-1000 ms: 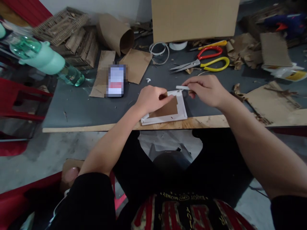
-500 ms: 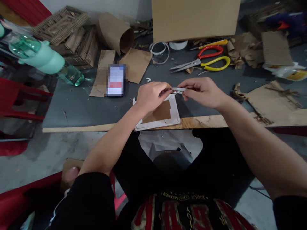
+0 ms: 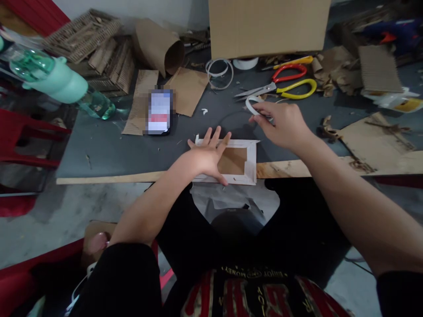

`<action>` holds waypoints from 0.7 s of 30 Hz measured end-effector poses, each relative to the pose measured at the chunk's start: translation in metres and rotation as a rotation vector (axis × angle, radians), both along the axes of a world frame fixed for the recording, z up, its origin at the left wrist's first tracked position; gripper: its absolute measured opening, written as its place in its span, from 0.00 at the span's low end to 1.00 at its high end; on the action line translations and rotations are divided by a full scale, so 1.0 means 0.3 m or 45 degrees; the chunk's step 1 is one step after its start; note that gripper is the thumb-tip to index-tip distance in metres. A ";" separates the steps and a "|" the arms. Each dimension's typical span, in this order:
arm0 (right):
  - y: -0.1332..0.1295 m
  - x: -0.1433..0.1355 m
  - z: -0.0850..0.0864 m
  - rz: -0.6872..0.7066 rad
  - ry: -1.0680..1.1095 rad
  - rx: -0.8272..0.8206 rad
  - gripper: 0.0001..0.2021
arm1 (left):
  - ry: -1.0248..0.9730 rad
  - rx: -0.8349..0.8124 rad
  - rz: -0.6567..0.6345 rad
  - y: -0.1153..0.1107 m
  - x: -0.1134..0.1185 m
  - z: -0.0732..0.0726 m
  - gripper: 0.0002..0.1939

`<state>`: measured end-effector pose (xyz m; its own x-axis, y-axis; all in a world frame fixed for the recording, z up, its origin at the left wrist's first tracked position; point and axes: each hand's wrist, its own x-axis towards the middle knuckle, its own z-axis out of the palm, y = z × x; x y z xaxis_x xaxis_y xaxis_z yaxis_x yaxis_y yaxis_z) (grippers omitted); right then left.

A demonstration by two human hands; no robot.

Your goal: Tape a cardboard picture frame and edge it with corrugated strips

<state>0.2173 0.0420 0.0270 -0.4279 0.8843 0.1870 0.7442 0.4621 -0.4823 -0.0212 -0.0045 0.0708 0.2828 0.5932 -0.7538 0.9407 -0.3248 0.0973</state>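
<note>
At the table's front edge lies a flat brown cardboard piece with a white taped border [image 3: 251, 160]. My left hand [image 3: 206, 156] rests on its left part, fingers spread, with the thumb near the front border. To the right and above the table, my right hand [image 3: 280, 121] pinches a white ring [image 3: 253, 105] that looks like a tape roll, between thumb and fingers. Just beyond this ring are scissors [image 3: 272, 87] with one red and one yellow handle.
A phone [image 3: 159, 112] lies left of the hands, beside cardboard pieces [image 3: 190, 90]. A green bottle [image 3: 66, 81] lies at the left. Behind stand a large cardboard box [image 3: 269, 26] and a rolled sheet [image 3: 158, 46]. Cardboard scraps [image 3: 376, 136] are at the right.
My left hand has left the strip and spread flat on the bordered piece, which has shifted right and now lies straighter. My right hand has moved right with the white ring.
</note>
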 end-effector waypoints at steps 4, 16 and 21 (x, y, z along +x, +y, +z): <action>0.015 0.009 -0.014 0.010 -0.017 0.104 0.12 | -0.089 0.020 -0.071 0.048 0.016 -0.052 0.87; 0.021 0.018 -0.029 0.075 0.007 0.105 0.11 | -0.373 0.134 -0.313 0.097 -0.044 -0.144 0.88; 0.012 0.013 -0.016 0.063 0.132 0.029 0.12 | -0.579 0.282 -0.303 0.159 -0.074 -0.183 0.76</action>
